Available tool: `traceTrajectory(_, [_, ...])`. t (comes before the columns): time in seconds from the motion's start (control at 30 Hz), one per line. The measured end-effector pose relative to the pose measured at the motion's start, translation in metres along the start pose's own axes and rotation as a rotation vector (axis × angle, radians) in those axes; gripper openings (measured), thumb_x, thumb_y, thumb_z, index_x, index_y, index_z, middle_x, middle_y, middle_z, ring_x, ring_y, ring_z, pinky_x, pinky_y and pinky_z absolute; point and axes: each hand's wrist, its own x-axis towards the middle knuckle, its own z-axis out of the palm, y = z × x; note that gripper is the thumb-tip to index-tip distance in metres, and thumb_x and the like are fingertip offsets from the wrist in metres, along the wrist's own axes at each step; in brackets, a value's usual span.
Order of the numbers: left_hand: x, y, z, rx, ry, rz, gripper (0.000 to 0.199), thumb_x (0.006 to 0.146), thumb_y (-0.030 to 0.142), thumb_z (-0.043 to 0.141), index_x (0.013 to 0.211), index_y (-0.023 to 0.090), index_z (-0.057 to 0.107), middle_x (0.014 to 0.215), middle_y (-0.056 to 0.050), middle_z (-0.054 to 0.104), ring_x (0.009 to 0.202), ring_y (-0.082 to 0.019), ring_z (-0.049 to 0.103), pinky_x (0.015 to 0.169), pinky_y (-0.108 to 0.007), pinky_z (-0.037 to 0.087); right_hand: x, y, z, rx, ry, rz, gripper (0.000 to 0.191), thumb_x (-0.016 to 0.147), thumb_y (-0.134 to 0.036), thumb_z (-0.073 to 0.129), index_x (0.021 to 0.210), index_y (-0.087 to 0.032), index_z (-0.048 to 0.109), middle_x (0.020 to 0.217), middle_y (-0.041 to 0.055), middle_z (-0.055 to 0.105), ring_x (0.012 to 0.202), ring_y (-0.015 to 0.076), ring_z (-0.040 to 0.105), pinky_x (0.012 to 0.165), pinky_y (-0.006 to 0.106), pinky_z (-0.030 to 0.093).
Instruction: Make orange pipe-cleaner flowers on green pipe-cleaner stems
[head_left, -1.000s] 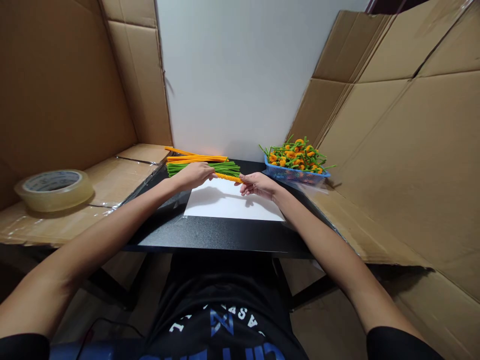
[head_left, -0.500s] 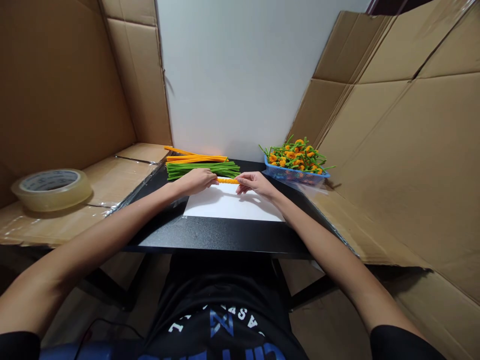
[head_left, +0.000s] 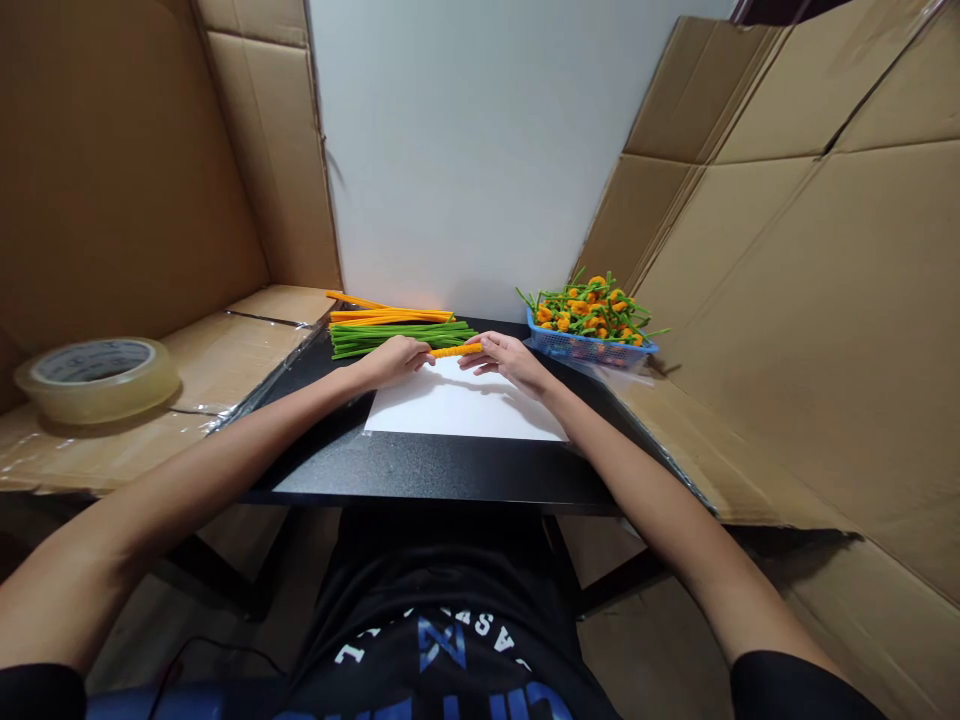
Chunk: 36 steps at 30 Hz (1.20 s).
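Observation:
An orange pipe cleaner coil (head_left: pixel 456 351) stretches between my two hands above a white sheet of paper (head_left: pixel 465 405). The fingers of my left hand (head_left: pixel 400 360) are closed on its left end. My right hand (head_left: pixel 511 362) pinches the other end between thumb and forefinger, its remaining fingers curled loosely below. Just behind my left hand lie a bundle of green pipe cleaners (head_left: pixel 401 337) and, beyond it, several orange pipe cleaners (head_left: pixel 390 316).
At the back right, a blue basket (head_left: pixel 592 350) holds orange pipe cleaner flowers (head_left: pixel 581 308) with green stems. A roll of clear tape (head_left: pixel 97 380) rests on cardboard at the left. Cardboard walls (head_left: pixel 810 300) flank the black table (head_left: pixel 450 468).
The coil's right end has risen a little, and my right hand has shifted slightly up around it. My left hand stays nearly in place.

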Motion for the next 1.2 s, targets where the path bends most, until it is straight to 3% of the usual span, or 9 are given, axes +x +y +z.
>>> traceTrajectory(0.13, [-0.003,0.0,0.0,-0.102,-0.027,-0.029,0.032,0.095,0.02,0.043,0.091,0.012,0.074,0.068,-0.002,0.064,0.058,-0.012,0.054,0.06,-0.021,0.037,0.0,0.004,-0.002,-0.016,-0.028,0.005,0.037,0.089,-0.051,0.067,0.105,-0.018,0.057,0.1,0.0133,0.078,0.094,0.0218,0.075,0.081,0.034,0.057])
traceTrajectory(0.27, [-0.004,0.004,0.002,-0.104,-0.059,-0.045,0.031,0.095,0.021,0.042,0.089,0.013,0.072,0.072,-0.002,0.067,0.061,-0.012,0.056,0.061,-0.021,0.037,0.002,0.009,-0.006,-0.071,0.035,-0.057,0.041,0.085,-0.055,0.07,0.098,-0.021,0.05,0.091,0.0113,0.079,0.086,0.0227,0.076,0.075,0.036,0.058])
traceTrajectory(0.43, [-0.005,0.007,0.004,-0.12,-0.063,-0.014,0.031,0.095,0.022,0.042,0.088,0.013,0.07,0.074,-0.004,0.069,0.063,-0.013,0.059,0.063,-0.021,0.039,0.002,0.007,-0.014,-0.23,0.12,-0.162,0.043,0.07,-0.053,0.083,0.085,-0.017,0.064,0.08,0.0089,0.077,0.077,0.0208,0.074,0.071,0.032,0.057])
traceTrajectory(0.6, [-0.008,0.01,0.006,-0.102,-0.037,0.047,0.032,0.096,0.023,0.043,0.076,0.014,0.066,0.072,-0.005,0.069,0.064,-0.014,0.059,0.064,-0.022,0.039,-0.003,0.002,-0.016,-0.305,0.066,-0.144,0.037,0.064,-0.045,0.086,0.078,-0.015,0.07,0.069,0.0044,0.073,0.063,0.0166,0.068,0.066,0.031,0.055])
traceTrajectory(0.77, [-0.009,0.014,0.013,-0.061,-0.008,0.085,0.027,0.096,0.021,0.046,0.082,0.015,0.069,0.078,-0.005,0.072,0.072,-0.016,0.063,0.069,-0.023,0.041,-0.006,0.006,-0.009,-0.338,0.049,-0.152,0.032,0.064,-0.042,0.085,0.075,-0.017,0.069,0.07,0.0039,0.073,0.066,0.0179,0.069,0.068,0.031,0.055])
traceTrajectory(0.93, [-0.01,0.02,0.014,-0.038,0.027,0.125,0.026,0.094,0.017,0.047,0.088,0.015,0.072,0.084,-0.007,0.074,0.079,-0.018,0.065,0.075,-0.025,0.044,-0.007,0.015,0.006,-0.508,0.056,-0.24,0.022,0.07,-0.038,0.079,0.073,-0.018,0.07,0.078,0.0052,0.075,0.072,0.0197,0.07,0.071,0.031,0.053])
traceTrajectory(1.2, [-0.009,0.034,0.012,-0.154,-0.077,0.052,0.032,0.092,0.023,0.043,0.071,0.014,0.065,0.066,-0.002,0.066,0.058,-0.012,0.053,0.062,-0.024,0.037,-0.012,0.027,0.022,-0.737,0.076,-0.344,0.014,0.08,-0.031,0.073,0.075,-0.018,0.068,0.077,0.0037,0.073,0.069,0.0166,0.064,0.068,0.027,0.045])
